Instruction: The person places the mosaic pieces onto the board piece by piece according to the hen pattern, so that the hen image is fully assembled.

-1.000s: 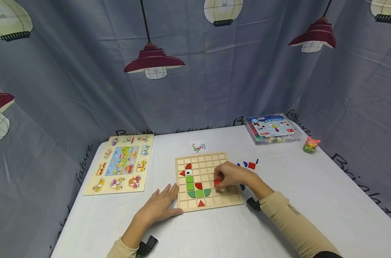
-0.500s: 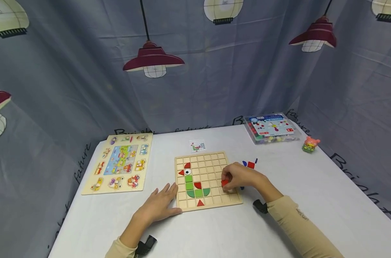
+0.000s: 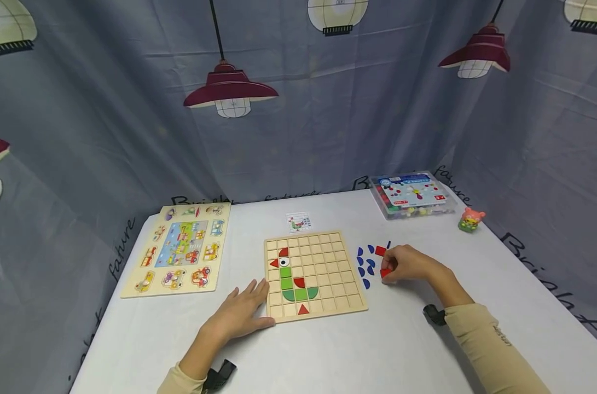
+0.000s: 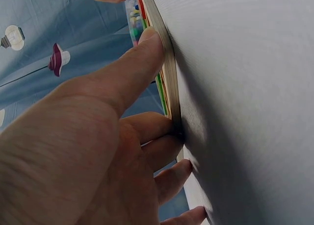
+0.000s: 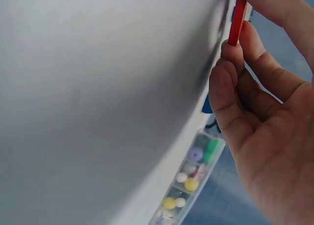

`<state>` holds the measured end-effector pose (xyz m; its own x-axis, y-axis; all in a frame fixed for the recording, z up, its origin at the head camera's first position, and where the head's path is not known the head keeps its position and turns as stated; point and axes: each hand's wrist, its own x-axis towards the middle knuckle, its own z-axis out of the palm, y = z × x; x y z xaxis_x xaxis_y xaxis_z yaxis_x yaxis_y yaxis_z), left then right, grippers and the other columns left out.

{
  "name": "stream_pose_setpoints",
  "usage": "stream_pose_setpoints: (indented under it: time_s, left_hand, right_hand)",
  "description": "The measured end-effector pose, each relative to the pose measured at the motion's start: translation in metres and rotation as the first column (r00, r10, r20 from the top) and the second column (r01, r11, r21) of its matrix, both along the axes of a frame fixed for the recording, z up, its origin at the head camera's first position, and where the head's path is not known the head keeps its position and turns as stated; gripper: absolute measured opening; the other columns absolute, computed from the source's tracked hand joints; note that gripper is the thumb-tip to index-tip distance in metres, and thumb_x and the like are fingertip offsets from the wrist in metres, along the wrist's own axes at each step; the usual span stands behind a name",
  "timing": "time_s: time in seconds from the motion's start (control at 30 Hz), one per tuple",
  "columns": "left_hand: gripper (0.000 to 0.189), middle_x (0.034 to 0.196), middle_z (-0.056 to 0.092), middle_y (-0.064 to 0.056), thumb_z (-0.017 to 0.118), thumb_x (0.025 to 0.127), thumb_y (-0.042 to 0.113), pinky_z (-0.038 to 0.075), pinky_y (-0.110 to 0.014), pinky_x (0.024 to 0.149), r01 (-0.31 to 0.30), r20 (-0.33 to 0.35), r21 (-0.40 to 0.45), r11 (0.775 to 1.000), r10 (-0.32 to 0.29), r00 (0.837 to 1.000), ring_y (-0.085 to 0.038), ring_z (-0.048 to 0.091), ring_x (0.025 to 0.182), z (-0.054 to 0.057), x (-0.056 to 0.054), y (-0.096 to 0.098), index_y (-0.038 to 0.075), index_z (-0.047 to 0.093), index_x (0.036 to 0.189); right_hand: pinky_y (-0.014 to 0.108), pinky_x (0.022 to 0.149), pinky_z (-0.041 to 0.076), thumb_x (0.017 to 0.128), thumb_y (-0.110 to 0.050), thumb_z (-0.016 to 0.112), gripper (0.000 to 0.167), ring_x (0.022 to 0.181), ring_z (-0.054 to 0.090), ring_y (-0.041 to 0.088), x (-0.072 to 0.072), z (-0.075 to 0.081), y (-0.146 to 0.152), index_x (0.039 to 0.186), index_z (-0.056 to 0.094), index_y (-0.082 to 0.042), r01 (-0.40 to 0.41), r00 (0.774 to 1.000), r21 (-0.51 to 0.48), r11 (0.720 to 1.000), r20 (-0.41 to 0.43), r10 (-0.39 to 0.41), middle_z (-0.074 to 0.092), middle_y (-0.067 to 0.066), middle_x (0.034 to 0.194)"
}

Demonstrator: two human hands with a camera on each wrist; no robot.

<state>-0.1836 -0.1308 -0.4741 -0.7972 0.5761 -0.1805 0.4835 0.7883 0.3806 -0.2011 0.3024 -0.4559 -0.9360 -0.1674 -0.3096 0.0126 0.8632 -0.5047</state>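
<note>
In the head view, my right hand (image 3: 407,265) pinches a flat red piece (image 3: 385,272) between thumb and fingertips, to the right of the wooden grid board (image 3: 330,273). The right wrist view shows the red piece (image 5: 238,20) edge-on at the fingertips. My left hand (image 3: 240,316) lies with fingers extended along the board's left edge, its thumb at the near corner. On the board, red, green and white pieces form a bird-like shape, with a round eye piece (image 3: 284,262) and a red triangle (image 3: 303,310) at the bottom.
Several blue pieces (image 3: 360,261) and a red square (image 3: 380,250) lie right of the board. Behind it is a small picture card (image 3: 299,221). A vehicle puzzle board (image 3: 214,276) stands left; a clear plastic box (image 3: 412,196) and pig figurine (image 3: 471,219) are back right.
My right hand has moved right, off the grid board and onto the side by the loose pieces, still pinching the red piece. My left hand stays at the board's edge.
</note>
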Motion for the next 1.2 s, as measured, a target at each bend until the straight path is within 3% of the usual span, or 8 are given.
stream_pose_setpoints:
  time_s: [0.17,0.37,0.57,0.8,1.2]
  left_hand:
    - [0.084,0.157,0.036,-0.011,0.068,0.085,0.050,0.022,-0.061,0.118,-0.006,0.015,0.024,1.000,0.006,1.000,-0.036,0.028,0.147,0.000,0.001,-0.001,0.003,0.038,0.149]
    - [0.084,0.156,0.037,-0.012,0.069,0.085,0.050,0.022,-0.061,0.118,-0.008,0.020,0.026,1.000,0.008,1.000,-0.036,0.028,0.147,-0.001,0.001,-0.001,0.003,0.038,0.148]
    - [0.085,0.157,0.036,-0.011,0.067,0.085,0.051,0.022,-0.061,0.118,0.005,0.028,0.018,1.000,-0.005,1.000,-0.035,0.028,0.148,-0.001,0.001,0.000,0.004,0.037,0.149]
    - [0.086,0.157,0.036,-0.011,0.067,0.085,0.052,0.023,-0.061,0.117,0.016,0.018,0.003,1.000,-0.017,1.000,-0.035,0.029,0.147,0.000,0.002,0.001,0.003,0.036,0.150]
    - [0.086,0.156,0.038,-0.012,0.067,0.085,0.052,0.025,-0.062,0.116,0.015,0.000,-0.005,1.000,-0.015,1.000,-0.036,0.030,0.147,0.000,0.001,0.000,0.003,0.037,0.149]
  right_hand:
    - [0.026,0.066,0.048,0.069,-0.023,0.088,0.028,0.074,0.053,0.016,-0.004,0.001,0.005,0.085,0.068,-0.011,0.004,1.000,0.011,1.000,0.013,-0.004,0.058,0.001,0.077]
    - [0.026,0.067,0.047,0.071,-0.024,0.086,0.027,0.075,0.053,0.016,-0.021,0.007,0.009,0.089,0.069,-0.010,0.012,1.000,-0.006,1.000,0.007,-0.012,0.059,0.002,0.078]
    - [0.025,0.067,0.047,0.072,-0.020,0.085,0.028,0.077,0.053,0.016,-0.034,0.001,0.016,0.092,0.070,-0.007,0.036,0.999,-0.006,0.999,-0.018,-0.036,0.061,0.003,0.081]
    - [0.026,0.069,0.048,0.073,-0.019,0.084,0.033,0.078,0.053,0.017,-0.042,-0.008,0.026,0.097,0.068,-0.004,0.057,0.998,-0.028,0.998,-0.037,-0.058,0.061,0.004,0.083]
    - [0.026,0.071,0.050,0.073,-0.018,0.084,0.032,0.078,0.054,0.017,-0.050,-0.007,0.024,0.098,0.069,-0.004,0.065,0.998,-0.018,0.998,-0.001,-0.065,0.063,0.004,0.084]
